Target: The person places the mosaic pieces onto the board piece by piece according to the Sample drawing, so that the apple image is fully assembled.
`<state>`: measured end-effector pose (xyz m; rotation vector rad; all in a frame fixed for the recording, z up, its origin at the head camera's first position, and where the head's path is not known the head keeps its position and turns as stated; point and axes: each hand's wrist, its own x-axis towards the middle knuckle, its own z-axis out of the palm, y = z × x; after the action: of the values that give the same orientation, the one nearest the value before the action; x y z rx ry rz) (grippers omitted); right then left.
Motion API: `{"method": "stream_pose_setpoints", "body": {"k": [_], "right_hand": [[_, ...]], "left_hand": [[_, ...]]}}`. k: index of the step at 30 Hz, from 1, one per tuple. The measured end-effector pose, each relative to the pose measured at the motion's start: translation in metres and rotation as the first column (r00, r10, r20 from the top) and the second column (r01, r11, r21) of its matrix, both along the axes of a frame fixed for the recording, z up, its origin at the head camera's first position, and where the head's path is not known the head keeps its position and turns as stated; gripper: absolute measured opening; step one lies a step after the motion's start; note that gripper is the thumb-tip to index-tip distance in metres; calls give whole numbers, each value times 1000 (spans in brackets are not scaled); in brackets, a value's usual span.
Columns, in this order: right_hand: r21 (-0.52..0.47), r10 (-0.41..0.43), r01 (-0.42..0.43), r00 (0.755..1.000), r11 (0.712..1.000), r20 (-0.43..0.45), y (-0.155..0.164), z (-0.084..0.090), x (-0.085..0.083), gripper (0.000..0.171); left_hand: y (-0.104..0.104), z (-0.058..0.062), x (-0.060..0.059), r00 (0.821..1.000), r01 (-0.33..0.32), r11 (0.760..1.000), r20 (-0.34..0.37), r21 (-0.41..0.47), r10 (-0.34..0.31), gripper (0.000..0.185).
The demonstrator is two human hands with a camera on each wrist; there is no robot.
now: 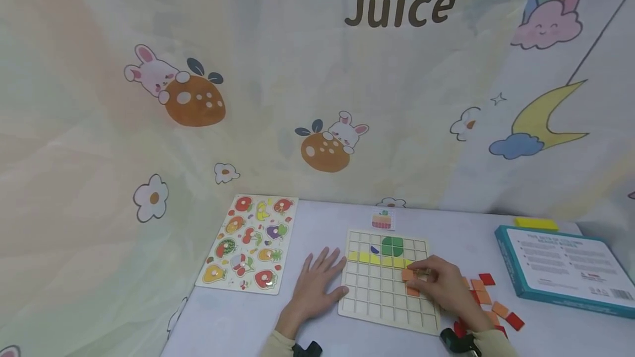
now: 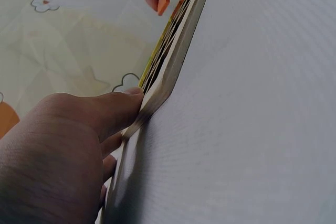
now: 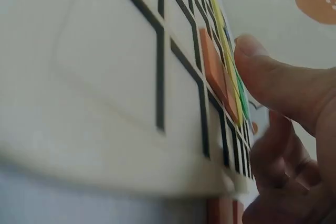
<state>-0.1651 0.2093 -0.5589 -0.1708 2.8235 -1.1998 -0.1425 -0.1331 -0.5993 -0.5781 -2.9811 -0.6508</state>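
A wooden grid board (image 1: 377, 313) lies on the table. A row of yellow square tiles (image 1: 375, 259) crosses it, with green pieces (image 1: 392, 246) and a small blue piece (image 1: 375, 249) above. My left hand (image 1: 317, 285) lies spread beside the board; its thumb touches the board's left edge, as the left wrist view confirms. Over the board's right side my right hand (image 1: 441, 281) pinches an orange square tile (image 2: 164, 4) between thumb and fingers. Another orange tile (image 1: 413, 292) sits in the grid under that hand. In the right wrist view an orange tile (image 3: 215, 69) is by the thumb.
Loose red tiles (image 1: 515, 321) and orange tiles (image 1: 500, 309) lie right of the board. A teal box (image 1: 560, 269) and a yellow block (image 1: 536, 225) are farther right. A fruit puzzle board (image 1: 248, 244) lies left. A small cake picture card (image 1: 383, 218) is behind the grid.
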Motion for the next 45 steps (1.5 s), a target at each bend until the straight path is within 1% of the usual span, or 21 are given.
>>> {"method": "stream_pose_setpoints", "body": {"k": [5,10,13,18,21,27,32,37,39,45], "right_hand": [[18,9,-9,1000,1000,-19,-9,-2,-5,31],[31,3,-3,1000,1000,13,-14,-1,-6,32],[43,1,-2,999,999,33,-14,-1,-6,33],[46,21,-23,999,999,40,-15,0,-7,33],[44,22,-24,999,999,48,-16,0,-7,34],[60,-5,1,998,998,63,-17,-3,-8,34],[70,-8,4,999,998,51,-18,-2,-8,28],[71,-9,5,998,997,56,-19,-2,-8,21],[64,-2,-2,998,998,59,-19,-1,-9,18],[73,37,-42,998,996,60,-21,1,-12,17]], "left_hand": [[0,1,0,1000,-7,1000,3,7,7,70],[0,1,1,1000,-7,1000,6,16,7,70],[0,0,1,1000,-2,1000,-9,15,3,69],[0,-1,1,999,1,1000,-32,7,0,70],[0,-2,1,1000,0,1000,-31,8,0,69],[0,-1,1,1000,-5,1000,-15,8,5,69],[1,1,1,1000,-8,1000,-8,8,8,69],[2,1,1,999,3,1000,-38,19,-3,68],[1,0,1,999,6,1000,-46,17,-5,68],[0,1,1,1000,-1,1000,-27,12,1,68]]}}
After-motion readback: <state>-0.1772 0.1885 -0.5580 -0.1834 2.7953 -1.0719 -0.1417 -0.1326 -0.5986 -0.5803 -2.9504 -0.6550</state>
